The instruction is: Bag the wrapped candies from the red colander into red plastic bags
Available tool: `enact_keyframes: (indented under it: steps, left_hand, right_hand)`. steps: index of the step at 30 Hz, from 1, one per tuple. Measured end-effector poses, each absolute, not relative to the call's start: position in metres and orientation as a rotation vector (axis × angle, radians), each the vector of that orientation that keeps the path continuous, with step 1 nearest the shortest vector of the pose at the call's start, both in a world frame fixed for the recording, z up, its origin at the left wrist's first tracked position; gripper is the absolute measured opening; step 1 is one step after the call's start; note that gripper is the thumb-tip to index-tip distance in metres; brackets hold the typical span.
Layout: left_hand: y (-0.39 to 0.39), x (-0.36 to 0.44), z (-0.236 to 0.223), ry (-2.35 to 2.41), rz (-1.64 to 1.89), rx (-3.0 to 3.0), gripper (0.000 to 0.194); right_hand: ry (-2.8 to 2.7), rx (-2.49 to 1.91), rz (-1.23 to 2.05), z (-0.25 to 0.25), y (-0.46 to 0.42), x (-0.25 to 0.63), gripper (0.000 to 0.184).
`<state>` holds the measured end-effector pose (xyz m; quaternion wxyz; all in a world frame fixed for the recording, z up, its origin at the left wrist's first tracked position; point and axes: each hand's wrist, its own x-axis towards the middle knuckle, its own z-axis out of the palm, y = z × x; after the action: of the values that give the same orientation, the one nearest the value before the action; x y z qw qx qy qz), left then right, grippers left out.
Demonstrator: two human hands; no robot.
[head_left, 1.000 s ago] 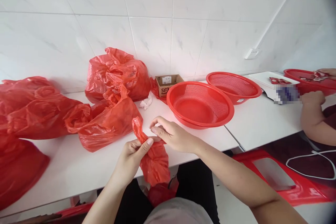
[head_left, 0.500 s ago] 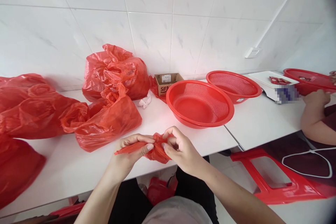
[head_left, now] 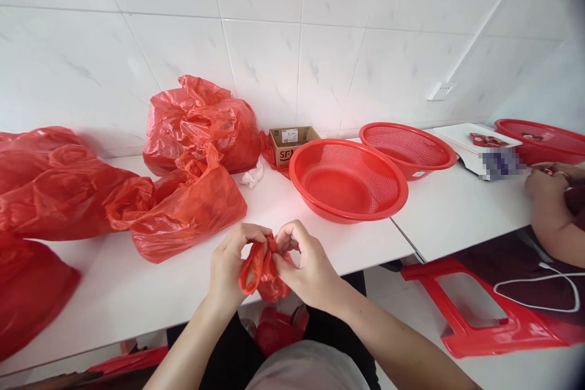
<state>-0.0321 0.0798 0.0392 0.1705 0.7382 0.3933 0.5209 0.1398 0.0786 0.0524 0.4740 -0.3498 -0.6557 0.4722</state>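
L hand [head_left: 228, 265] & R hand [head_left: 308, 265] both grip a small bag [head_left: 271, 289], thumbs & fingertips pinching its bunched neck from either side, prob. so the slippery film can't spring loose; a loop of it hangs by the L palm. Bag's at the table's [head_left: 137, 292] near edge, prob. held low & close for fine finger work. L forearm [head_left: 192, 341] & R forearm [head_left: 393, 344] slant in from the bottom, meeting ctr; L fingers arch over the top, R fingers curl in. Big bags [head_left: 201, 134] sit off L, prob. to leave working room; front basin [head_left: 336, 210] is just beyond R hand, w/ rear basin [head_left: 411, 161] behind.
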Motion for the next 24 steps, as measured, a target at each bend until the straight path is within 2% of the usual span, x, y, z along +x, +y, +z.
enact_keyframes:
  steps: [6,9,11,14,18,22,24]
  left_hand:
    - [0.079,-0.036,0.044,1.137,1.536,2.22,0.022]
    - [0.081,-0.042,0.055,1.092,1.432,2.35,0.02]
    - [0.082,-0.048,0.062,1.02,1.342,2.391,0.022]
    - [0.082,-0.057,0.064,1.005,1.31,2.372,0.026]
    - [0.078,-0.067,0.061,1.228,1.391,2.176,0.023]
    - [0.073,-0.062,0.067,1.448,1.441,1.77,0.004]
    - [0.071,-0.055,0.074,1.468,1.373,1.677,0.011]
  right_hand:
    - [-1.377,-0.74,1.629,0.049,0.091,0.146,0.024]
    - [-1.42,-0.759,1.677,0.052,0.093,0.15,0.025]
    - [-1.525,-0.812,1.563,0.056,0.09,0.15,0.02]
    - [-1.782,-0.923,1.181,0.06,0.083,0.149,0.011]
    - [-2.027,-0.932,0.756,0.056,0.077,0.151,0.016]
    - [-2.104,-0.921,0.705,0.051,0.079,0.161,0.017]
    - [-2.04,-0.879,0.74,0.051,0.081,0.164,0.005]
